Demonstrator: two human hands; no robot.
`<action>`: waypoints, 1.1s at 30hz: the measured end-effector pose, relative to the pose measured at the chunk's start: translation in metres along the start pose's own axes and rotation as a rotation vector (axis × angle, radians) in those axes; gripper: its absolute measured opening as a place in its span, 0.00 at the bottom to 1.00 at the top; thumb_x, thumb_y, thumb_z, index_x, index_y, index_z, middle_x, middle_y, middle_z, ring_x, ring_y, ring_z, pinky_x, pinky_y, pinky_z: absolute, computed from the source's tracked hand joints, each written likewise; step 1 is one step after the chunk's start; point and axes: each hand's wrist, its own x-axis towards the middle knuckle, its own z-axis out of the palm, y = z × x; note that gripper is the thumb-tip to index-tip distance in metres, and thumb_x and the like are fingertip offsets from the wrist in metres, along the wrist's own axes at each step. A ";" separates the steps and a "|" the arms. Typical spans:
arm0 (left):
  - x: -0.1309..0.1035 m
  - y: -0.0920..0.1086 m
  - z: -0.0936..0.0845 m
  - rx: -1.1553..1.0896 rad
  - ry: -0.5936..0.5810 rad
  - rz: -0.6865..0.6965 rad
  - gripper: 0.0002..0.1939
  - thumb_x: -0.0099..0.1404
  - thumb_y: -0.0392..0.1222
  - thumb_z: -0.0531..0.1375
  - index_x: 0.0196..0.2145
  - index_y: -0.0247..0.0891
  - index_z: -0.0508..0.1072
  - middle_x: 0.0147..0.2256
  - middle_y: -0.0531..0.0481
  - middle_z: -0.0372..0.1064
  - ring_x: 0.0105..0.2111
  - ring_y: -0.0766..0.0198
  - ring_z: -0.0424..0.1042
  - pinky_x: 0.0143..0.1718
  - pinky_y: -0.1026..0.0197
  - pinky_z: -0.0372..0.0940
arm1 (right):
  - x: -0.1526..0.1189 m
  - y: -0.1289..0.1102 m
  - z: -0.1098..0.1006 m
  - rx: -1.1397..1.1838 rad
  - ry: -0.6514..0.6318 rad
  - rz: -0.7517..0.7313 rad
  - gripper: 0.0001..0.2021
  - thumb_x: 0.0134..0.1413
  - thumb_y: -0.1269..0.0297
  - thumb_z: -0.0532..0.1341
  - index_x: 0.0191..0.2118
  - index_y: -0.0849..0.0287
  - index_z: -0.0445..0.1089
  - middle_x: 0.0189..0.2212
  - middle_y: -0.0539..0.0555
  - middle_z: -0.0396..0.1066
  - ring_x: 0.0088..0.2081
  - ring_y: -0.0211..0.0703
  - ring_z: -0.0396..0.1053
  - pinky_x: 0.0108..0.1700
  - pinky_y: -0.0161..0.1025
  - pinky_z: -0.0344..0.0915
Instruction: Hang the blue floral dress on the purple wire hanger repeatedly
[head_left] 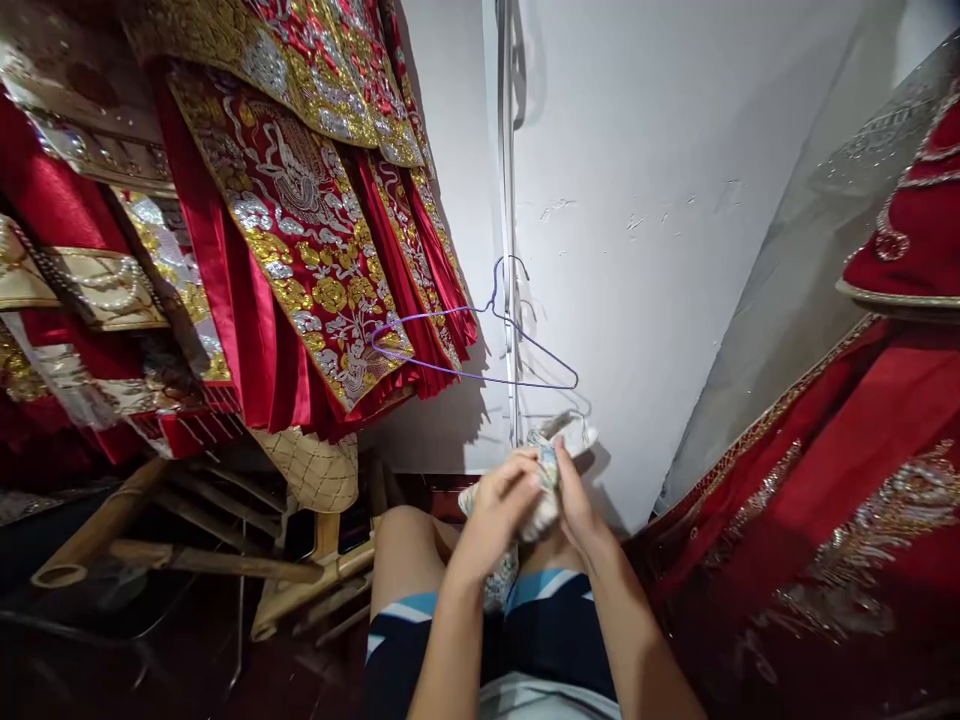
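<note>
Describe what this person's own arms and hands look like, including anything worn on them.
The left hand and right hand are ungloved, with no ring or bracelet visible. Both forearms are slender and bare, with no sleeve or watch showing in view. Below them are dark shorts with blue and white bands, and a pale top.

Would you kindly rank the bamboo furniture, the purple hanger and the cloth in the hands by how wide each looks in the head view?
1. Bamboo furniture
2. Purple hanger
3. Cloth, partly covered by the hands
</note>
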 end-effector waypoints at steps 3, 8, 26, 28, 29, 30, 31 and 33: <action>-0.014 0.018 0.017 0.389 -0.172 0.056 0.09 0.69 0.42 0.57 0.36 0.40 0.77 0.48 0.46 0.72 0.51 0.55 0.68 0.56 0.57 0.58 | -0.004 -0.003 0.005 0.197 -0.044 0.146 0.29 0.49 0.32 0.57 0.28 0.57 0.71 0.27 0.56 0.73 0.39 0.53 0.73 0.37 0.42 0.68; -0.004 0.028 -0.009 0.542 0.006 0.203 0.16 0.70 0.45 0.55 0.53 0.43 0.71 0.52 0.44 0.70 0.53 0.55 0.67 0.57 0.56 0.58 | -0.008 -0.018 0.010 0.224 -0.157 0.165 0.14 0.43 0.55 0.69 0.34 0.57 0.73 0.26 0.50 0.73 0.33 0.45 0.72 0.37 0.38 0.67; 0.003 0.034 -0.162 1.436 -0.291 -0.296 0.23 0.66 0.58 0.53 0.22 0.39 0.66 0.21 0.50 0.65 0.22 0.62 0.61 0.26 0.62 0.48 | 0.126 -0.092 -0.012 -0.858 0.171 -0.536 0.26 0.40 0.70 0.57 0.51 0.59 0.72 0.48 0.59 0.74 0.47 0.51 0.71 0.49 0.44 0.66; 0.007 0.041 -0.168 1.466 -0.237 -0.308 0.22 0.67 0.57 0.51 0.25 0.39 0.68 0.24 0.48 0.69 0.24 0.60 0.65 0.26 0.62 0.48 | 0.142 -0.087 -0.020 -0.948 0.172 -0.480 0.24 0.40 0.70 0.57 0.48 0.58 0.73 0.48 0.59 0.73 0.47 0.52 0.70 0.51 0.46 0.65; 0.010 0.043 -0.169 1.486 -0.214 -0.301 0.22 0.67 0.57 0.50 0.25 0.39 0.69 0.25 0.47 0.70 0.25 0.59 0.66 0.26 0.61 0.49 | 0.146 -0.084 -0.024 -0.980 0.151 -0.446 0.22 0.40 0.69 0.56 0.44 0.58 0.73 0.45 0.59 0.74 0.44 0.52 0.70 0.49 0.46 0.65; 0.013 0.043 -0.170 1.505 -0.196 -0.290 0.23 0.67 0.58 0.49 0.25 0.39 0.69 0.26 0.46 0.71 0.25 0.58 0.67 0.26 0.61 0.49 | 0.147 -0.082 -0.027 -0.994 0.130 -0.424 0.19 0.39 0.69 0.55 0.40 0.58 0.74 0.40 0.57 0.75 0.40 0.51 0.70 0.45 0.45 0.66; 0.016 0.043 -0.171 1.512 -0.184 -0.270 0.23 0.67 0.58 0.49 0.26 0.39 0.70 0.27 0.45 0.72 0.26 0.57 0.68 0.27 0.61 0.51 | 0.145 -0.080 -0.030 -0.998 0.111 -0.416 0.15 0.39 0.69 0.54 0.35 0.58 0.73 0.34 0.55 0.74 0.35 0.49 0.69 0.40 0.43 0.65; 0.022 0.042 -0.173 1.472 -0.171 -0.205 0.23 0.67 0.59 0.50 0.30 0.38 0.72 0.31 0.44 0.74 0.30 0.56 0.70 0.30 0.60 0.55 | 0.135 -0.078 -0.036 -0.996 0.092 -0.425 0.11 0.39 0.68 0.52 0.28 0.58 0.71 0.25 0.51 0.69 0.28 0.45 0.65 0.33 0.39 0.62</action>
